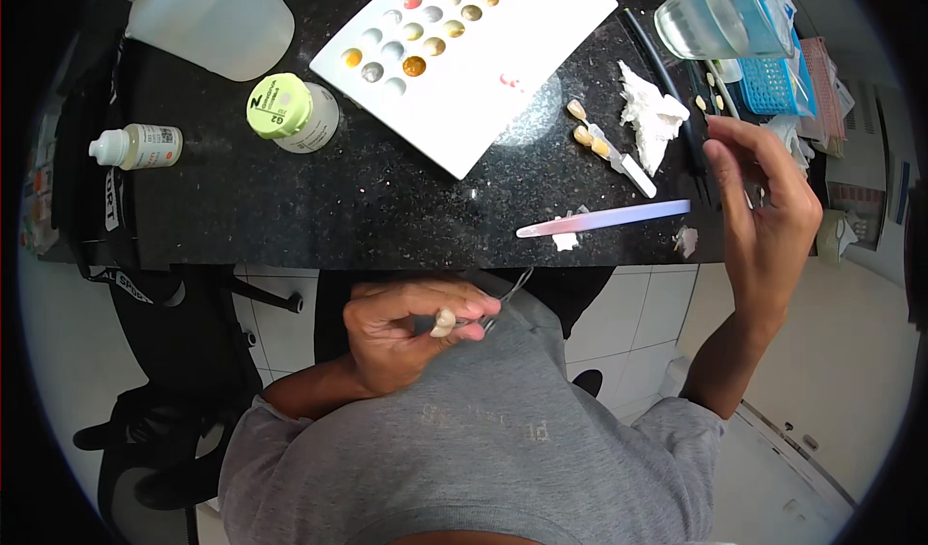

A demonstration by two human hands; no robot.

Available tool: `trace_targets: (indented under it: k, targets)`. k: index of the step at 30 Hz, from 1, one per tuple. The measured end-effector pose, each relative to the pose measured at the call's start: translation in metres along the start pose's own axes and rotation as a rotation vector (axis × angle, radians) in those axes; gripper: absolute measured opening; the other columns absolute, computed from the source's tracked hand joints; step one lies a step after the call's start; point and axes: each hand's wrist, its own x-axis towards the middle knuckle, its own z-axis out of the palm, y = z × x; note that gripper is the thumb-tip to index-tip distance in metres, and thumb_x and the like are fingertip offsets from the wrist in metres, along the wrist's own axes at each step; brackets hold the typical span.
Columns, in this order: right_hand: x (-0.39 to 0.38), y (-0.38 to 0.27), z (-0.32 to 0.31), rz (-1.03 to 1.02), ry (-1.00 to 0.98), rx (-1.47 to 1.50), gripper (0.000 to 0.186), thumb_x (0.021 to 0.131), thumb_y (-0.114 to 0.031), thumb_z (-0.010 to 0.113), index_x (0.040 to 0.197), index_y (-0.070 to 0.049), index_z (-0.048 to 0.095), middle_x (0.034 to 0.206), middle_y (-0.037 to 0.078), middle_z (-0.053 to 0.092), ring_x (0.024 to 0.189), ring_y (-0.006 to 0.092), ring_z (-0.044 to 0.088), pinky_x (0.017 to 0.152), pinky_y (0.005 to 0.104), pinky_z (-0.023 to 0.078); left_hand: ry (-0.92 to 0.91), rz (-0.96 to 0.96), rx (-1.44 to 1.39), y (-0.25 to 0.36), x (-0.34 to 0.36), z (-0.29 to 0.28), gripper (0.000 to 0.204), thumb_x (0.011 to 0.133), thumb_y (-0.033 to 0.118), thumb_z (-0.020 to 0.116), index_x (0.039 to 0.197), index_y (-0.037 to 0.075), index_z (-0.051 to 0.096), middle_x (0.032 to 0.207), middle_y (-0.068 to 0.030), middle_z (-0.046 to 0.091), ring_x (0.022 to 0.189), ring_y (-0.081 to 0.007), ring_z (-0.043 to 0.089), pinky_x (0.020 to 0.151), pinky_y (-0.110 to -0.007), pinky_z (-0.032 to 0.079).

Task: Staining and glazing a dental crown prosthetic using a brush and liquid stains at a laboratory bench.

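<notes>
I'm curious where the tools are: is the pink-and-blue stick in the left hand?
No, the pink-and-blue stick lies on the dark tabletop, apart from the left hand.

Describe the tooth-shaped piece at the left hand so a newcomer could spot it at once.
Start at the grey shirt, low in the picture; above it, just below the black counter, is the left hand. The cream tooth-shaped piece shows between its thumb and fingers. Unlike the yellowish tooth-like pieces on the counter, it is up at the hand.

Cream tooth (443,323), white palette (474,100) (multicoloured wells (414,66))
</notes>
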Motion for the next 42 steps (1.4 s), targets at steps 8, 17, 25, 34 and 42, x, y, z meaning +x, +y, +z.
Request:
trace_targets:
  k: [8,17,25,34,42]
  targets:
    - [0.009,-0.002,0.007,0.019,-0.187,-0.159,0.021,0.073,0.001,0.066,0.093,-0.001,0.063,0.077,0.008,0.061,0.063,0.0142,0.059,0.058,0.0244,0.048,0.05,-0.162,-0.076,0.021,-0.004,-0.02,0.022,0.073,-0.012,0.064,0.093,-0.006,0.063,0.096,-0.0213,0.063,0.087,-0.0259,0.065,0.068,-0.031,0.058]
    - [0.007,-0.013,-0.01,0.009,-0.012,-0.097,0.023,0.069,0.009,0.062,0.091,0.001,0.06,0.078,0.006,0.055,0.064,0.0109,0.055,0.06,0.023,0.048,0.042,-0.144,-0.042,0.03,-0.001,-0.035,0.011,0.08,0.001,0.063,0.088,-0.006,0.064,0.088,-0.021,0.065,0.083,-0.0269,0.066,0.067,-0.031,0.058]
    - [0.021,-0.018,0.007,-0.148,0.148,0.52,0.014,0.076,0.002,0.056,0.087,0.008,0.049,0.075,0.009,0.051,0.064,0.0168,0.054,0.065,0.0319,0.051,0.095,0.027,0.066,0.036,-0.002,-0.045,0.024,0.084,0.017,0.061,0.081,-0.006,0.064,0.079,-0.0208,0.065,0.074,-0.0283,0.067,0.064,-0.035,0.058]
    - [0.05,-0.026,0.033,-0.139,0.015,0.762,0.025,0.088,-0.008,0.052,0.105,0.01,0.053,0.083,0.015,0.061,0.068,0.0198,0.062,0.067,0.0289,0.052,0.308,0.027,0.093,0.046,0.0,-0.043,0.029,0.083,0.023,0.063,0.078,-0.006,0.064,0.071,-0.0187,0.065,0.069,-0.0281,0.067,0.064,-0.037,0.058]
    - [0.065,-0.046,0.04,-0.156,-0.233,0.847,0.02,0.088,-0.01,0.053,0.097,0.007,0.05,0.073,0.014,0.061,0.061,0.0178,0.061,0.059,0.0242,0.05,0.215,-0.039,0.102,0.047,0.004,-0.04,0.012,0.078,0.005,0.066,0.079,-0.008,0.064,0.078,-0.0199,0.066,0.069,-0.0242,0.068,0.059,-0.029,0.058]
